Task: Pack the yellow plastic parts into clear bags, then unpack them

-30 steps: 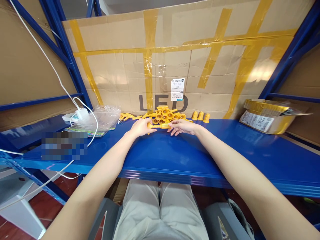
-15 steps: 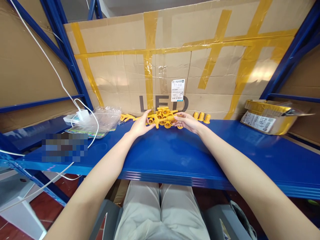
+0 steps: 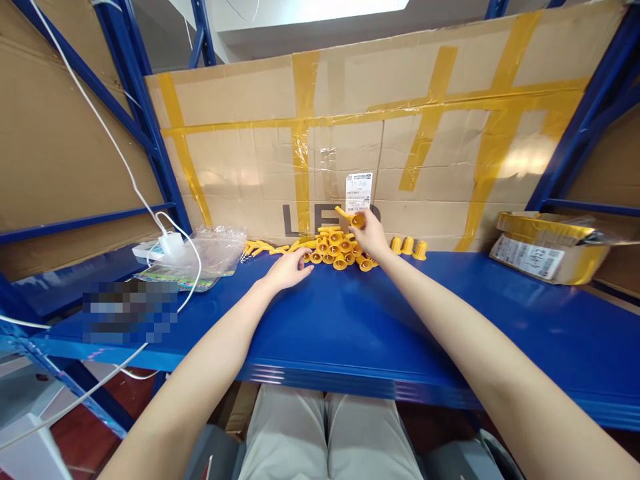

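My right hand (image 3: 371, 233) grips a yellow bell-shaped piece (image 3: 357, 220) with a thin yellow stick pointing up and left. It is raised above a pile of yellow bell-shaped pieces (image 3: 340, 263), stacked with open mouths towards me. My left hand (image 3: 289, 269) rests at the left edge of this pile, thumb and fingers apart, with nothing seen in it. Thin yellow branched pieces (image 3: 260, 247) lie to its left against the cardboard. Several yellow cups (image 3: 408, 245) stand mouth down in a short row right of the pile.
A taped cardboard panel (image 3: 240, 160) closes off the back of the blue shelf (image 3: 340, 327). Clear plastic bags (image 3: 220, 248), a white plug (image 3: 171, 245) with its cable and a blurred-out dark object (image 3: 130, 307) lie left. An opened cardboard box (image 3: 545, 250) sits right.
My right hand has moved up, lifting a yellow bell-shaped piece above the pile. My left hand has come away from the yellow piece between the hands. The camera view has tilted upward slightly.
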Action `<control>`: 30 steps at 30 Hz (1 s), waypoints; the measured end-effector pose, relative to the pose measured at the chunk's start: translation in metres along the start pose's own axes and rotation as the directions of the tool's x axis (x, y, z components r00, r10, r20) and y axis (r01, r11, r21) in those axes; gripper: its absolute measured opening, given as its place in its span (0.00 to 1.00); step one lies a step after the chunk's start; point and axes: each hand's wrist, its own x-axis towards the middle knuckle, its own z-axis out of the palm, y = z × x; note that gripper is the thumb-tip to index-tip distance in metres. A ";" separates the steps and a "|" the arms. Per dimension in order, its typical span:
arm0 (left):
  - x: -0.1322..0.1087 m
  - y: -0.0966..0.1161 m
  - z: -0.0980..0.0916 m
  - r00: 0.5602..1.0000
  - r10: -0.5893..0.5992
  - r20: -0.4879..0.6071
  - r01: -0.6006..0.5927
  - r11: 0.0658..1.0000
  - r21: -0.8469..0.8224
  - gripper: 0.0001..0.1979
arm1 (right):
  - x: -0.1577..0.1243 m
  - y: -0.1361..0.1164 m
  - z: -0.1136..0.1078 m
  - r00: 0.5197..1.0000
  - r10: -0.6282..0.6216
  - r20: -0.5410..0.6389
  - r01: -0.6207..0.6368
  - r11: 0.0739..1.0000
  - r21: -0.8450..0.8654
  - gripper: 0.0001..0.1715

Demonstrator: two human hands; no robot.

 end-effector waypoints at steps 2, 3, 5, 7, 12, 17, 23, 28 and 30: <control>0.000 0.001 0.000 1.000 0.000 0.019 0.000 1.000 0.002 0.22 | 0.000 0.001 0.007 0.996 -0.050 0.079 0.057 0.995 -0.085 0.18; -0.001 0.002 0.000 1.000 0.000 0.027 0.000 1.000 0.002 0.21 | 0.000 0.001 0.009 0.990 -0.055 0.132 0.071 0.990 -0.122 0.18; -0.001 0.004 -0.001 0.999 0.001 0.044 -0.001 1.000 -0.001 0.21 | 0.000 -0.001 0.013 0.973 -0.032 0.228 0.077 0.979 -0.190 0.19; -0.001 0.005 -0.001 0.998 -0.001 0.057 0.001 1.000 0.000 0.20 | 0.000 -0.003 0.015 0.957 -0.001 0.290 0.082 0.960 -0.267 0.21; -0.002 0.004 -0.001 0.998 0.002 0.066 -0.002 1.000 0.001 0.18 | 0.010 -0.008 0.007 0.913 0.055 0.404 0.101 0.929 -0.355 0.29; -0.001 0.004 -0.001 0.998 0.010 0.061 -0.009 1.000 -0.004 0.17 | 0.021 0.014 -0.026 0.956 0.086 0.281 0.035 0.917 -0.398 0.31; -0.001 0.006 -0.001 0.996 -0.010 0.083 0.010 1.000 0.002 0.16 | 0.008 0.076 -0.050 0.961 0.268 0.072 -0.172 0.780 -0.601 0.29; -0.001 0.007 -0.002 0.994 -0.016 0.111 0.015 1.000 0.008 0.14 | -0.007 0.114 -0.041 0.935 0.313 0.164 -0.092 0.665 -0.742 0.30; -0.001 0.007 -0.002 0.993 -0.010 0.117 0.010 1.000 0.002 0.14 | -0.009 0.118 -0.039 0.909 0.357 0.214 -0.066 0.632 -0.772 0.26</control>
